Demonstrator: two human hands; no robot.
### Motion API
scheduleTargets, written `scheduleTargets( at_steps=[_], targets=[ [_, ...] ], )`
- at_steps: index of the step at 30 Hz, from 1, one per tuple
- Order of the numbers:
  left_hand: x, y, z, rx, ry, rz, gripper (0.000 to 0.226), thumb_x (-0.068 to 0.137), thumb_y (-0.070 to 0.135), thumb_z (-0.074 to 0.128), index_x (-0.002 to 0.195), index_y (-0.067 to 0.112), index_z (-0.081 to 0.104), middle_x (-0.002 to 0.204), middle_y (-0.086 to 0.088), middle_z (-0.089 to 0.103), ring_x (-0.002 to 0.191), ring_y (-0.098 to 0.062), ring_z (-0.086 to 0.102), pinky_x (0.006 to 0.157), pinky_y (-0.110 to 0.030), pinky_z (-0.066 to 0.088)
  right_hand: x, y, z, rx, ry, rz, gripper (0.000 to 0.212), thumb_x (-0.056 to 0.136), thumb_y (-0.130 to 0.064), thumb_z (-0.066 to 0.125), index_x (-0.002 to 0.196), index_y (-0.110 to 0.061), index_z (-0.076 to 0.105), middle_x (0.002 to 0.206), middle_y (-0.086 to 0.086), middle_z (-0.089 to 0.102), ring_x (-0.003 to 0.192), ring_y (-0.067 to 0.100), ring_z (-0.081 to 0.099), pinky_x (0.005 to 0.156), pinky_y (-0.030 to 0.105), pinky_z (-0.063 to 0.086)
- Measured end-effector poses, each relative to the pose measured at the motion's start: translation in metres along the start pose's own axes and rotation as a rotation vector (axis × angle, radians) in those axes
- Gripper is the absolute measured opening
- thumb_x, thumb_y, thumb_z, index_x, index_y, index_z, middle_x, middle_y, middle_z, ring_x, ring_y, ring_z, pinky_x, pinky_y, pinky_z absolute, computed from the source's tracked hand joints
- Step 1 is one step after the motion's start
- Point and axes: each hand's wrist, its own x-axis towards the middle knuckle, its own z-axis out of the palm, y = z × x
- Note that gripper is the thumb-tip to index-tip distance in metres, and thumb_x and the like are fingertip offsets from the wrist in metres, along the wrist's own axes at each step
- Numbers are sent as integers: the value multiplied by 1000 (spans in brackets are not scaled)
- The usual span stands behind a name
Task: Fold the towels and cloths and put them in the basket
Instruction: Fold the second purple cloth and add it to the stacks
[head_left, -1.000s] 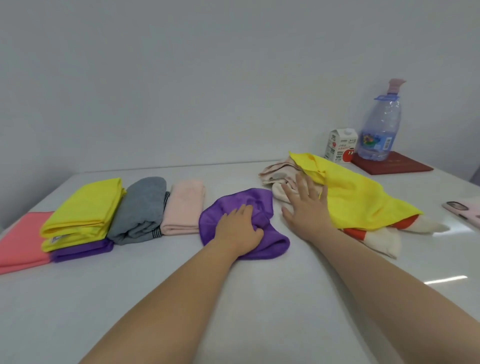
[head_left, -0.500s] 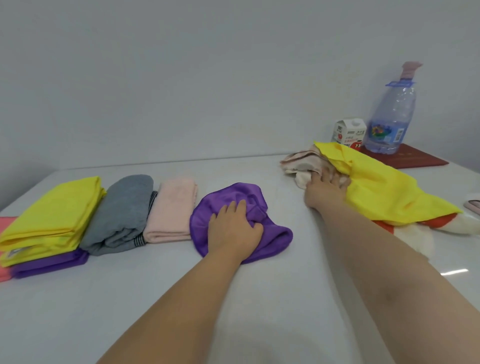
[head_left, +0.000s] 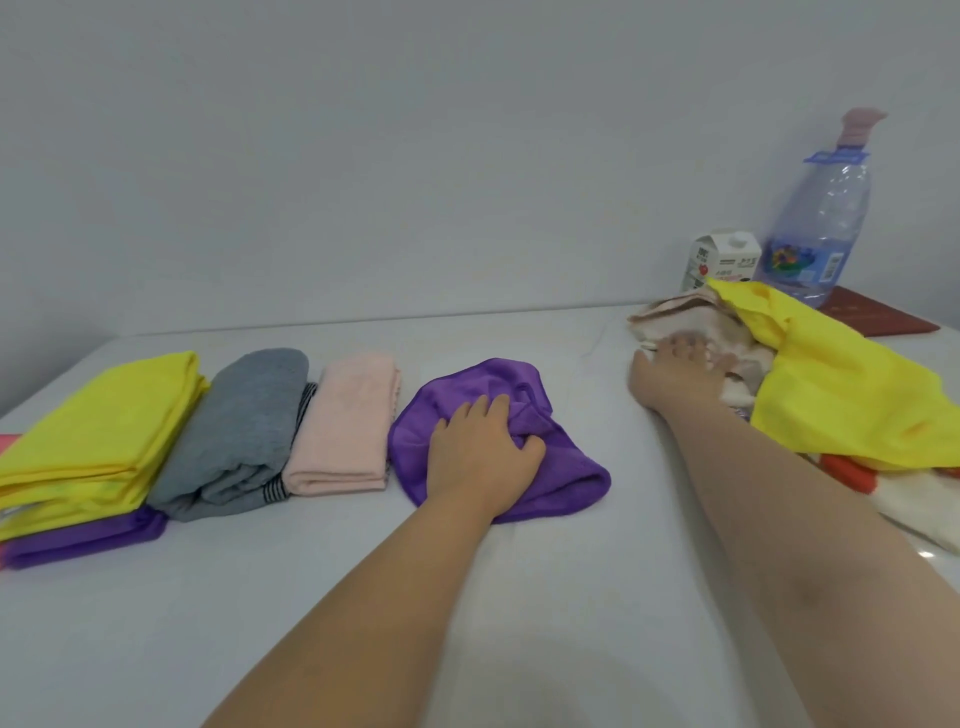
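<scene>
The left hand (head_left: 483, 452) lies on the purple cloth (head_left: 569, 480) at the middle of the table (head_left: 571, 623), fingers curled into a bunched ridge of it with the thumb closing from the right — a grip, not a flat press. The right hand (head_left: 670, 376) reaches to the unfolded pile at the far right. Its fingers (head_left: 685, 349) are on the pale beige cloth (head_left: 675, 317), which lies partly under the loose yellow cloth (head_left: 841, 384); blur hides whether they pinch it or only rest there. Both pieces look light, limp and plush, likely to slump and drag their neighbours along, so I would take the beige one by a free edge or corner rather than mid-heap. Folded pieces — a pink towel (head_left: 348, 421) among them — sit in a row to the left; no basket is in view.
</scene>
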Motion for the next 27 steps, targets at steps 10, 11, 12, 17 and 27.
scheduleTargets(
  at_steps=[10, 11, 12, 17, 27],
  targets=[
    [17, 0, 6, -17, 22, 29, 31, 81, 42, 37, 98, 20, 51, 100, 3, 59, 97, -22, 53, 86, -40, 43, -4, -15, 0, -6, 252, -78, 58, 98, -38, 28, 144, -3, 32, 154, 18, 24, 143, 30, 17, 114, 50, 4],
    [17, 1, 6, -22, 19, 32, 30, 81, 41, 37, 97, 19, 51, 99, 3, 60, 96, -22, 54, 85, -40, 43, -9, -19, 0, 3, 248, -96, 57, 99, -37, 28, 145, -4, 31, 154, 18, 22, 143, 29, 16, 115, 49, 4],
    [16, 1, 5, -29, 17, 33, 29, 82, 41, 38, 97, 19, 51, 99, 2, 60, 96, -22, 54, 85, -40, 43, -16, -22, 0, 12, 240, -109, 57, 99, -37, 27, 145, -4, 31, 155, 18, 22, 144, 30, 15, 115, 48, 5],
    [6, 4, -2, 1, -34, 19, 56, 86, 39, 41, 138, 17, 41, 138, -2, 49, 123, -24, 47, 98, -40, 40, -59, -39, 0, 70, 214, -187, 52, 99, -34, 24, 135, 0, 41, 144, 21, 37, 136, 33, 29, 111, 47, 18],
    [-43, 11, -22, -145, -96, 18, 49, 87, 31, 46, 132, 11, 45, 134, -7, 52, 120, -29, 48, 94, -36, 40, -172, -31, -33, 1126, 27, -64, 32, 98, -23, 33, 102, -7, 60, 96, 8, 67, 100, 26, 60, 86, 34, 43]
  ],
)
